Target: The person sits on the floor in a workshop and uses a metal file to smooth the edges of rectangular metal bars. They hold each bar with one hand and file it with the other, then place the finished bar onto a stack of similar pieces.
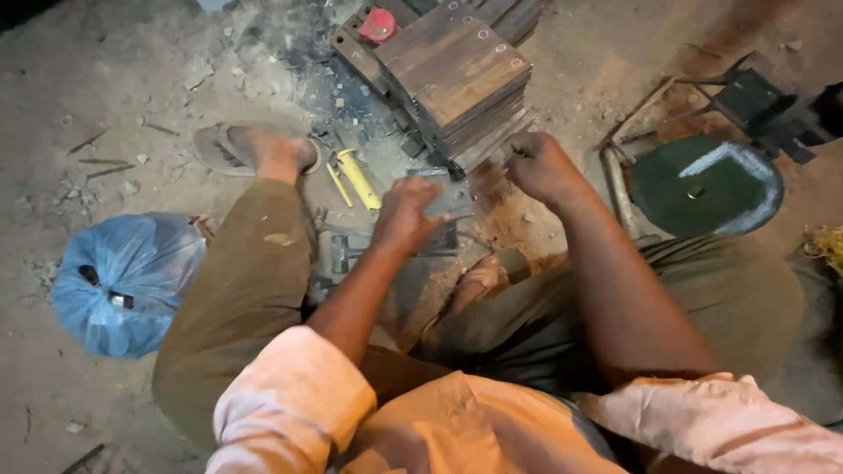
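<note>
I sit on dusty ground with my legs drawn up. My left hand (406, 215) grips a small flat grey metal plate (450, 198) just in front of a tall stack of dark metal plates (457, 66) with holes near their corners. My right hand (542, 167) is closed into a fist beside the stack's lower right edge, pinching something small and dark that I cannot make out. A hammer (341, 254) lies on the ground below my left hand. A yellow-handled tool (358, 178) lies to the left of the plate.
A blue plastic bag (123, 281) sits at the left. A round green disc (702, 186) lies at the right, beside dark metal brackets (760, 101). A red cap (378, 25) rests on top of the metal stack. My sandalled foot (263, 151) is planted left of the tools.
</note>
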The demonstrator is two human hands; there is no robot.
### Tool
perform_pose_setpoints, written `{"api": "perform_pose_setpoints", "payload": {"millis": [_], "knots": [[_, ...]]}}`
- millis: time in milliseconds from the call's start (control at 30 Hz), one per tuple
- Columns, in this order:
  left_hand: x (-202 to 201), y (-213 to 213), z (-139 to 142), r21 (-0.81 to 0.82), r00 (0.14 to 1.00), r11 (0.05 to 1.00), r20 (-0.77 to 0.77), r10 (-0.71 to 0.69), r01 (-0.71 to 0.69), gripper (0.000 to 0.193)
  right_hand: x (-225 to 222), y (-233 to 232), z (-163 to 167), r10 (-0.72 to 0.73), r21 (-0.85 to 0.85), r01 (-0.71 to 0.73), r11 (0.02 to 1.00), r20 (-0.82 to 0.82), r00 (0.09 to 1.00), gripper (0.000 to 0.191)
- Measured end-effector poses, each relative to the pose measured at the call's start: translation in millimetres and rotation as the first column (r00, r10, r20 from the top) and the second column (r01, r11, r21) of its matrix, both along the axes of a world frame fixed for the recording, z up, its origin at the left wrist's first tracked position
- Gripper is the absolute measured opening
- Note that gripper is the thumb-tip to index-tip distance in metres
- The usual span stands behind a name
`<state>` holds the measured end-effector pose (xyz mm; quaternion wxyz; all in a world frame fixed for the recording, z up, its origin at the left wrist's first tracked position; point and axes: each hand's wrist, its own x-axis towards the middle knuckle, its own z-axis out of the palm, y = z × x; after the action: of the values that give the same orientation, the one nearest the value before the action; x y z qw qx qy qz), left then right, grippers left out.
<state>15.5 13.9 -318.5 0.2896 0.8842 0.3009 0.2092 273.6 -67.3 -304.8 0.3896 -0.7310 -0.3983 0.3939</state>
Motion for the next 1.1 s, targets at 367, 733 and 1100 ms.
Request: {"api": "perform_pose_setpoints", "payload": {"millis": [367, 733, 1100], "knots": [[-123, -42, 44, -0.264, 0.900, 0.908, 0.207, 0.384, -0.326, 0.052, -86, 15, -26, 0.393, 0.200, -0.601, 0.774, 0.593, 0.703, 0.053], [-142, -76, 33, -0.508, 0.858, 0.821, 0.266, 0.439, -0.262, 0.051, -113, 29, -20, 0.469, 0.088, -0.664, 0.743, 0.639, 0.610, 0.048], [-141, -69, 43, -0.408, 0.867, 0.835, 0.173, 0.467, -0.368, 0.055, -12, 126, 67, 0.490, 0.088, -0.761, 0.643, 0.717, 0.496, 0.056]]}}
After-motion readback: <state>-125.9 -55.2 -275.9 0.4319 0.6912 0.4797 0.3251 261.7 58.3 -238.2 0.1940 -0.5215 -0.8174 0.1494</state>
